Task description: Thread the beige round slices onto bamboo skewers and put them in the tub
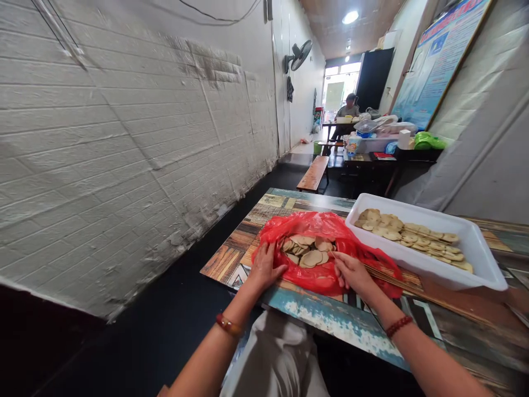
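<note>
An open red plastic bag [318,220] lies on the table, its mouth folded back around a pile of thin, pale, round slices [312,257]. My left hand [263,268] rests on the bag's left edge, thumb and fingers spread. At the bag's right side, my right hand [352,274] is closed on a thin wooden skewer [334,253], with its tip near the slices. More thin sticks [386,274] lie to the right of that hand, partly over the bag. Beyond them stands a white plastic tub [481,245] holding rows of similar slices threaded together [430,241].
The wood-patterned table [289,300] has its near edge above my lap. A white brick-patterned wall [124,165] runs along the left. Ahead are a bench [314,173], a cluttered second table [367,159] and a seated person [347,110]. A fan [298,55] hangs on the wall.
</note>
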A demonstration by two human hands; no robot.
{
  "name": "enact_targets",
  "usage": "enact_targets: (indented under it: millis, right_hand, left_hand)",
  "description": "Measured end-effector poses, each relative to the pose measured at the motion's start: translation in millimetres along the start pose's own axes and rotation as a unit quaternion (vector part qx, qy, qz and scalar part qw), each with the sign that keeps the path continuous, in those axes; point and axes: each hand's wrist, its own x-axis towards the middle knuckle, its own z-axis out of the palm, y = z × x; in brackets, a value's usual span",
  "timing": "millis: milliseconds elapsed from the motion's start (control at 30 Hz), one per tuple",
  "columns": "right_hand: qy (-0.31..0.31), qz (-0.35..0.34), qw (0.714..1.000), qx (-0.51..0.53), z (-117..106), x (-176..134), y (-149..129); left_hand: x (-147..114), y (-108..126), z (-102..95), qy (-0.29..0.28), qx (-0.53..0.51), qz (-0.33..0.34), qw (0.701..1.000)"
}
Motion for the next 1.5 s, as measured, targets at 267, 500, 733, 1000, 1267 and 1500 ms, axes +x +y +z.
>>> enact_targets:
  millis: [267,500,733,1000,1267,1500]
  right_hand:
    - [0.027,-0.073,0.995,-0.065,-8,8,-1]
    - [0.037,-0.094,0.994,-0.037,-10,7,-5]
    - [0.039,-0.077,0.996,0.0,-13,7,-4]
    - [0.049,-0.068,0.995,0.061,-14,8,-9]
    - [0.078,-0.096,0.991,0.056,-14,12,-17]
    - [0.11,-0.087,0.988,0.057,-15,17,-19]
  left_hand:
    - [31,-15,-6.0,0.01,0.013,0.059,0.998]
    - [-19,-2,-34.4,0.052,0.005,0.083,0.995]
    - [-3,87,-38.5,0.079,0.052,0.154,0.984]
    - [28,118,4.0,-0.006,0.223,0.113,0.968]
    - [30,114,9.4,0.081,0.139,0.14,0.977]
    - [44,109,6.4,0.084,-0.14,0.104,0.981]
